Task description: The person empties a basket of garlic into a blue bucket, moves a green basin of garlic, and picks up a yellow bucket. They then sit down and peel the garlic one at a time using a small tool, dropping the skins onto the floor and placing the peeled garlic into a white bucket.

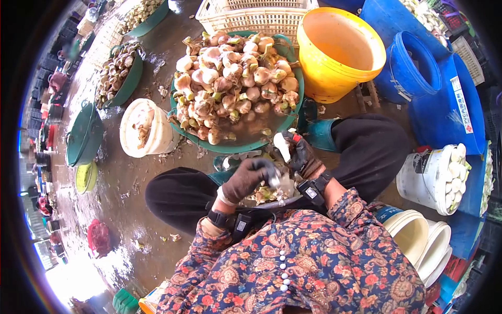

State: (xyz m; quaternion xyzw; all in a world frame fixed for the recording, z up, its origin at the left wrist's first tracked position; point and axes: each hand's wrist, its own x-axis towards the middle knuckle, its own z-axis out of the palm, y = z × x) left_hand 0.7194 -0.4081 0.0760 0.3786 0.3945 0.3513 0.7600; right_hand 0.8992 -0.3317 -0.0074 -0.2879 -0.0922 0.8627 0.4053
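Note:
My right hand point(303, 157), in a dark glove with a red patch at a fingertip, is closed around a white peeled garlic bulb point(282, 147) with a stub of stem. To its lower left, my left hand point(247, 180) wears a brown glove, its fingers curled together. Something pale and shiny shows at its fingertips; I cannot tell what it is. Both hands are above my lap, over a container point(261, 198) of peelings. Just ahead stands a green tub point(238, 145) heaped with unpeeled garlic bulbs point(230, 78), brown-skinned, some in murky water.
A yellow bucket point(340, 73) and a blue bucket point(413, 68) stand ahead right. White bulbs fill a white bucket point(423, 178) at my right. Left of the tub is a white pail point(149, 128) with peelings. A cream crate point(251, 18) lies behind it. The floor point(125, 178) is wet and littered.

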